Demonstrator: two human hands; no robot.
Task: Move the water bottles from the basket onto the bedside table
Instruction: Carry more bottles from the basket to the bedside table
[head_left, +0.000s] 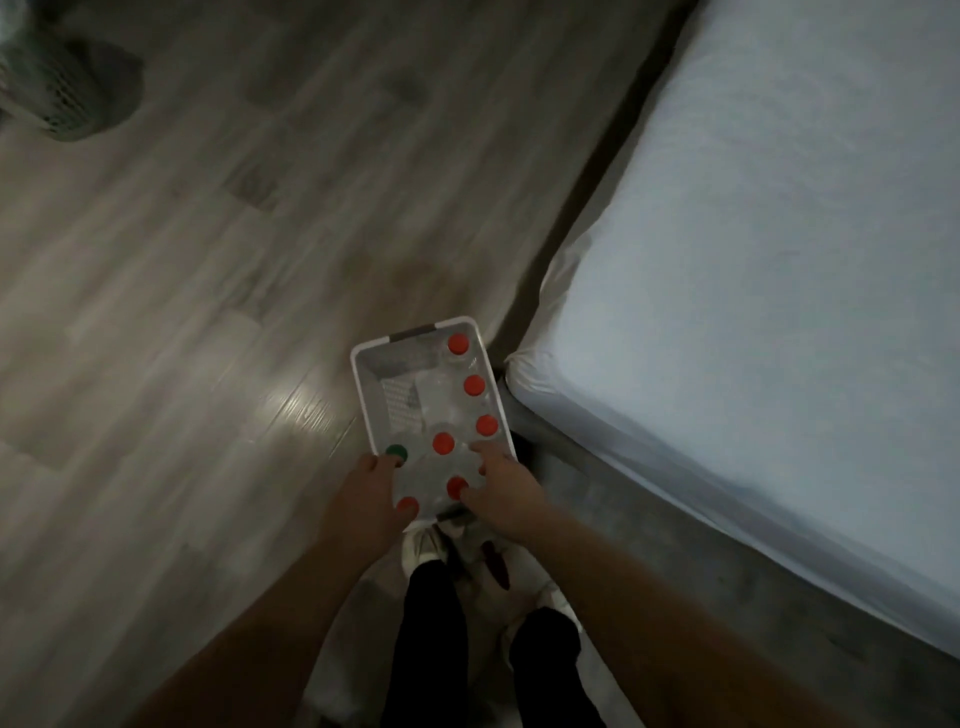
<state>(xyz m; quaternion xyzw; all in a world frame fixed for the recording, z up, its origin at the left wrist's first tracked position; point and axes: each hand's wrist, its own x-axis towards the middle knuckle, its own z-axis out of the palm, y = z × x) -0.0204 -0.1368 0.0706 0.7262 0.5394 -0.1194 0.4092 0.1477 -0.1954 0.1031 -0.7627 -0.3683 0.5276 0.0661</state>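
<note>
Bed (753, 260), pale sheet: well right of both hands, beyond the fingertips.

Wood floor (208, 260): under everything, dim and blurred.

White basket (362, 395): runs forward from the fingers, its near end between the two hands.

Left hand (371, 493): at the near left corner, thumb tip on the rim beside a green cap (396, 453), other fingers hidden outside the wall. It holds the rim.

Right hand (506, 486): over the near right corner, forefinger (480, 448) stretched along the rim. Cannot tell whether it grips.

Water bottles (474, 385): all in the basket, upright. Six red caps, most ahead of the right fingers.
</note>
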